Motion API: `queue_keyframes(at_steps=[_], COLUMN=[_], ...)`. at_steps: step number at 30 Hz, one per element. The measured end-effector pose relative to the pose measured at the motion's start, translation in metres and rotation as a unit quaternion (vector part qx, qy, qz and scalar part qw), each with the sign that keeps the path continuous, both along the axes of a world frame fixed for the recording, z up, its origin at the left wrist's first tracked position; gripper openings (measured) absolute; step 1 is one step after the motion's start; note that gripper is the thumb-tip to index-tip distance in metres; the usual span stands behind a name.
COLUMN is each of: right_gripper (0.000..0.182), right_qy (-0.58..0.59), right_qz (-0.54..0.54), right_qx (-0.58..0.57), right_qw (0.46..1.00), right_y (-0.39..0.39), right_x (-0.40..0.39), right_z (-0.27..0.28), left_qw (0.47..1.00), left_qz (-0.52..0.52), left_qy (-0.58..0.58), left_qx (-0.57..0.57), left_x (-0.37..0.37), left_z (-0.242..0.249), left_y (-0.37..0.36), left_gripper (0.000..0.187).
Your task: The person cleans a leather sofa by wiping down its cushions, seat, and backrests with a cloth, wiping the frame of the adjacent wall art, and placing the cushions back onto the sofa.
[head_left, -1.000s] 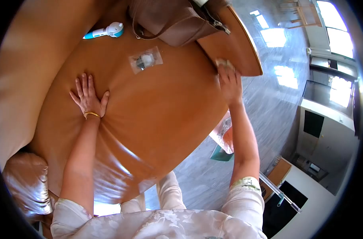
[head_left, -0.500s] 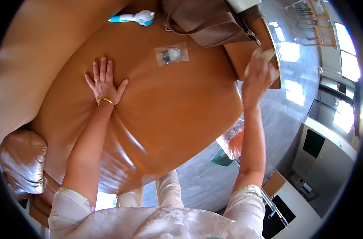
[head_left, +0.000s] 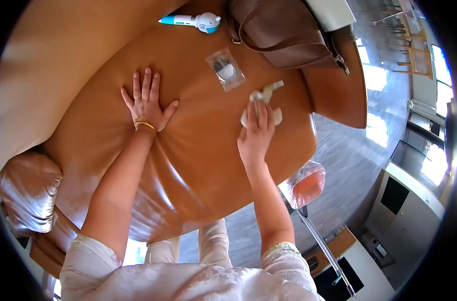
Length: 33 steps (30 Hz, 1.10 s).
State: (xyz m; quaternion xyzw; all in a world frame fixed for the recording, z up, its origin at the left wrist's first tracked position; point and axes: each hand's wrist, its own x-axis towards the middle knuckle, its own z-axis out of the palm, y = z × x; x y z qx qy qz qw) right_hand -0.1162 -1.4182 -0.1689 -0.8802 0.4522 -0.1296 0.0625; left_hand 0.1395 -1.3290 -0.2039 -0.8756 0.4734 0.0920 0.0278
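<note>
Right hand [head_left: 256, 135] presses a crumpled cloth [head_left: 261, 103] onto the tan leather cushion [head_left: 198, 150]; left hand [head_left: 147, 103] lies flat, open, bracing. Firm, overlapping strokes would wipe best.

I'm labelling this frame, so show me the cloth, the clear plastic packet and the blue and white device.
cloth [head_left: 264, 95], head view, on the crumpled end past the fingertips.
clear plastic packet [head_left: 226, 69], head view, on its middle.
blue and white device [head_left: 190, 20], head view, on its handle.
</note>
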Motion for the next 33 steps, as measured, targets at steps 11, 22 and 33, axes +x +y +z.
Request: queue_keyframes(at_steps=[11, 22, 33], right_gripper=[0.046, 0.043, 0.045], right_qy=[-0.123, -0.061, -0.017], right_qz=[0.127, 0.130, 0.150], right_qx=[-0.004, 0.035, 0.069], right_qw=[0.984, 0.989, 0.986], right_y=[-0.117, -0.059, 0.018], right_x=[0.088, 0.121, 0.090], right_z=[-0.016, -0.020, -0.002], left_qw=[0.998, 0.997, 0.998], left_qz=[-0.014, -0.015, -0.012], left_qy=[0.024, 0.040, 0.041], left_qx=[-0.049, -0.064, -0.042], left_x=[0.004, 0.006, 0.010], left_z=[-0.011, -0.012, -0.011], left_y=[0.006, 0.007, 0.005], left_gripper=[0.094, 0.093, 0.091])
